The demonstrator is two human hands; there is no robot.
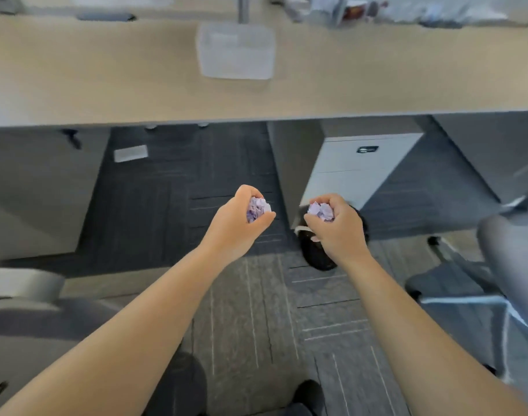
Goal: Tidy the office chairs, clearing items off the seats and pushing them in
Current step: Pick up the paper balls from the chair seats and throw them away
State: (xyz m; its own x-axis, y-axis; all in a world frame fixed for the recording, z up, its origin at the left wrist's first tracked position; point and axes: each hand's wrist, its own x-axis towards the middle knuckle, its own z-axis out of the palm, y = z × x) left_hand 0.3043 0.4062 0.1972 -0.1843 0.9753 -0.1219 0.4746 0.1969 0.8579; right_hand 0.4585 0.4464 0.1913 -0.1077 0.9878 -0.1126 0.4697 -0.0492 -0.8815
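Chairs stood on either side of my grip and neither was tucked under the desk point(106, 85) when I looked down. Far to the left of my left hand point(237, 223) sat one grey chair point(25, 319), its seat near my elbow and, as far as I could see, bare; which way it faced I could not tell from the little that showed. My left hand was clamped around a crumpled purple paper ball point(257, 209), fingers curled over it, held out over the carpet short of the desk edge. Just beside it, my right hand point(336, 226) was closed the same way on a second paper ball point(322, 211), directly above a dark waste bin point(318, 250) on the floor beside a white drawer cabinet point(367, 166). Well to the right of that hand stood the other chair point(508, 265), its backrest rising at the frame edge and its base spread toward me, so it seemed turned partly away from the desk. I judged the clearing mostly done and the paper about to be binned; pushing both chairs in remained.
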